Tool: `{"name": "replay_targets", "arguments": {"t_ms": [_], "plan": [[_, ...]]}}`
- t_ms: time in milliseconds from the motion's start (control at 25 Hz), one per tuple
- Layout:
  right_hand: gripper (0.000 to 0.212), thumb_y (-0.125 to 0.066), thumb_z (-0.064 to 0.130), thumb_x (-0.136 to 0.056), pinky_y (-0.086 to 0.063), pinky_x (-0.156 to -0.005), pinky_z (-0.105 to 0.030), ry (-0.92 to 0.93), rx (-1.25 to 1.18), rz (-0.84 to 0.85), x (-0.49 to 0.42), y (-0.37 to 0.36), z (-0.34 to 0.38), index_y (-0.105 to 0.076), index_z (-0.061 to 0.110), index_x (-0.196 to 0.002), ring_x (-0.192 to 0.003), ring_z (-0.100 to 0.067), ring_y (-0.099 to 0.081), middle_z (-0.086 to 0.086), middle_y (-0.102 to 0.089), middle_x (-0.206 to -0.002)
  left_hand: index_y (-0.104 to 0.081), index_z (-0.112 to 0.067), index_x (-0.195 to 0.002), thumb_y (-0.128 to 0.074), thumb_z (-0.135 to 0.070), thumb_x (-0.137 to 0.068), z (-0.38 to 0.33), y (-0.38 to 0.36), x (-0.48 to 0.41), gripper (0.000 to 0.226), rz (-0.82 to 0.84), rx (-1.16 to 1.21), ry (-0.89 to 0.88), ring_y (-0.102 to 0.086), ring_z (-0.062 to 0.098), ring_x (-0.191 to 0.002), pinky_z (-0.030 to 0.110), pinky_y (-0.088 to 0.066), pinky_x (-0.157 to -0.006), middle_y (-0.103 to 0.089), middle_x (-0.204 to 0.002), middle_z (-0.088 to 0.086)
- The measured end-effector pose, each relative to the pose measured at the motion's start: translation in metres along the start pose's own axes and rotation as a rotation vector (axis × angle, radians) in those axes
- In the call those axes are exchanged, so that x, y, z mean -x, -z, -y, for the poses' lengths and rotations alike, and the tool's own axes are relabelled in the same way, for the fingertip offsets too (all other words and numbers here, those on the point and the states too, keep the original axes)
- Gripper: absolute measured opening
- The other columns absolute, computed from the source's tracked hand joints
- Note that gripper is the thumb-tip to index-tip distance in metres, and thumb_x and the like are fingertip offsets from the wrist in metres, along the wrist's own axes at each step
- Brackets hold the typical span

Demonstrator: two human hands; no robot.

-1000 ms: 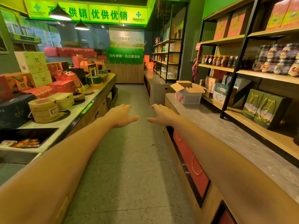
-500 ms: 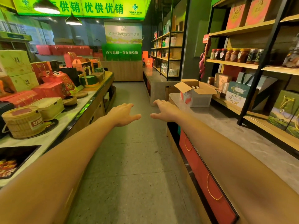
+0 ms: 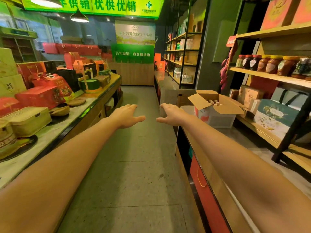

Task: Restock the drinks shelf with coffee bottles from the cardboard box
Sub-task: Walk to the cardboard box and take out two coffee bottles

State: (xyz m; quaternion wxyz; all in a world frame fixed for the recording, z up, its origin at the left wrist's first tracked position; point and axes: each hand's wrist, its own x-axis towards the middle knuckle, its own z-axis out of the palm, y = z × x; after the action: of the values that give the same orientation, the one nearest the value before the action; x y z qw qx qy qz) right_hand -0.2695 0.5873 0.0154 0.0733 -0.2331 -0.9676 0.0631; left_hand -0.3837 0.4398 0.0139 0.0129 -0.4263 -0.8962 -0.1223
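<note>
left hand, right hand: fingers spread, holding nothing | cardboard box: open on counter, 3 o'clock from your right hand, the nearer one | coffee bottles: caps up inside it

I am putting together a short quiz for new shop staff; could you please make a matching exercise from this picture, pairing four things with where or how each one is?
Things:
1. cardboard box
2. jars
3. left hand
4. woven chest

Places or states:
A. in a row on a wooden shelf
B. held out empty above the aisle floor
C. on the left counter
D. flaps open, bottle tops showing inside

Pairs: 1-D; 2-A; 3-B; 4-C
</note>
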Motion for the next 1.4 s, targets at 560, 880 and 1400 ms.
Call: {"name": "replay_targets", "arguments": {"t_ms": [560, 880, 1400], "plan": [[0.071, -0.056, 0.044, -0.089, -0.035, -0.110, -0.042, 0.005, -0.006, -0.034, -0.312, -0.033, -0.077, -0.026, 0.015, -0.146, -0.136, -0.025, -0.036, -0.008, -0.037, -0.149, -0.020, -0.017, -0.149, -0.041, -0.059, -0.090, 0.061, -0.027, -0.325, 0.076, -0.025, -0.034, -0.054, -0.031, 0.028, -0.139, 0.041, -0.028, -0.111, -0.025, -0.155, 0.009], [0.070, -0.056, 0.043, -0.090, -0.036, -0.109, -0.043, -0.074, -0.040, -0.065, -0.481, -0.036, -0.144, -0.026, 0.014, -0.146, -0.135, -0.026, -0.038, -0.009, -0.039, -0.148, -0.021, -0.016, -0.149, -0.041, -0.059, -0.090, 0.077, -0.048, -0.518, 0.076, 0.017, -0.039, -0.106, -0.031, 0.028, -0.139, 0.041, -0.029, -0.112, -0.026, -0.154, 0.009], [0.071, -0.056, 0.040, -0.090, -0.034, -0.110, -0.044, -0.125, -0.036, -0.074, -0.761, -0.029, -0.334, -0.025, 0.012, -0.147, -0.138, -0.028, -0.034, -0.011, -0.035, -0.150, -0.021, -0.013, -0.148, -0.042, -0.058, -0.090, 0.023, -0.099, -0.854, 0.077, 0.013, 0.001, -0.179, -0.030, 0.029, -0.140, 0.041, -0.028, -0.112, -0.027, -0.154, 0.011]]}}
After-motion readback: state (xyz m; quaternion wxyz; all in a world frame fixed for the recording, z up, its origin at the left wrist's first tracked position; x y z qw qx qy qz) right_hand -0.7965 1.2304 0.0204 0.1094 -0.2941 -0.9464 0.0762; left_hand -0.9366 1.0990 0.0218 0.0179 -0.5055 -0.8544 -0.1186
